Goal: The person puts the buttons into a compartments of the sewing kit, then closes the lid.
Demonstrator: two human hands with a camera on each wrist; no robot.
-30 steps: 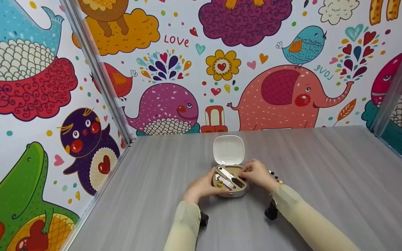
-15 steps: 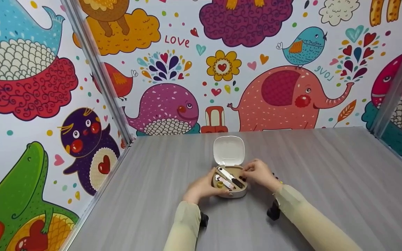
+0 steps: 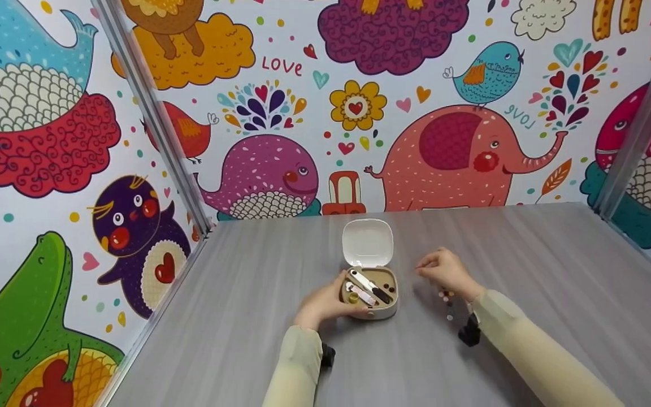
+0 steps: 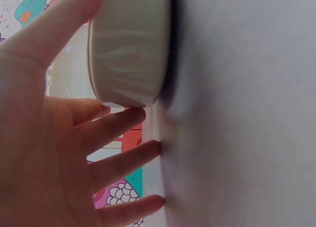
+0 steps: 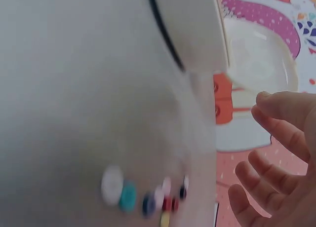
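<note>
left hand [image 3: 325, 302] – thumb and fingers curled round the case's near-left wall | right hand [image 3: 447, 270] – held right of the case, fingers loosely curled, gripping nothing I can make out | case [image 3: 389, 310] – mid-table [image 3: 529, 265], white lid [image 3: 367, 242] tipped up behind, small tools inside | coloured buttons [image 3: 447, 299] – scattered under the right wrist

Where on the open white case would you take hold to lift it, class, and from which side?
Grip the case by its rounded lower tray, across the two side walls, coming from the near edge. The lid stands upright at the far hinge, blocking that side, and the left hand already holds the tray's left wall.
</note>
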